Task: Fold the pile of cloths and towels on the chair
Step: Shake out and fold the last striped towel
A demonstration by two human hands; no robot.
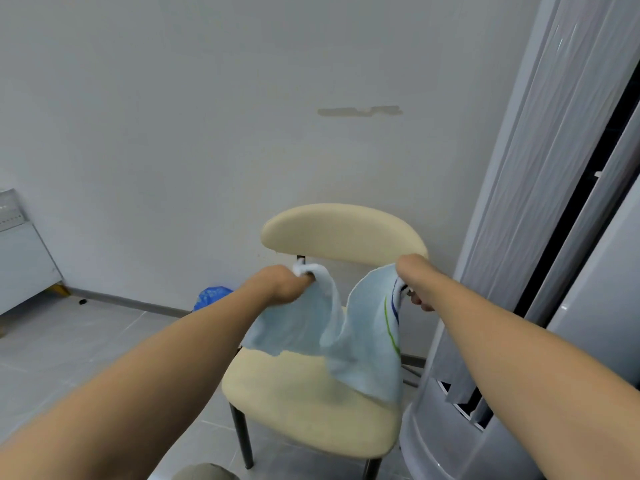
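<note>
A light blue towel [360, 341] with a green and a blue stripe near its right edge hangs between my two hands above a cream chair [304, 403]. My left hand [284, 284] grips one upper corner, my right hand [414, 284] grips the other. The towel sags in the middle, and its lower edge drapes onto the back and right side of the chair seat. The chair's curved backrest [343, 233] stands just behind my hands. I see no other cloths on the seat.
A tall grey standing air conditioner [519, 306] stands close on the right of the chair. A blue bag [211, 296] lies on the tiled floor by the wall. A white cabinet [20, 258] is at the far left.
</note>
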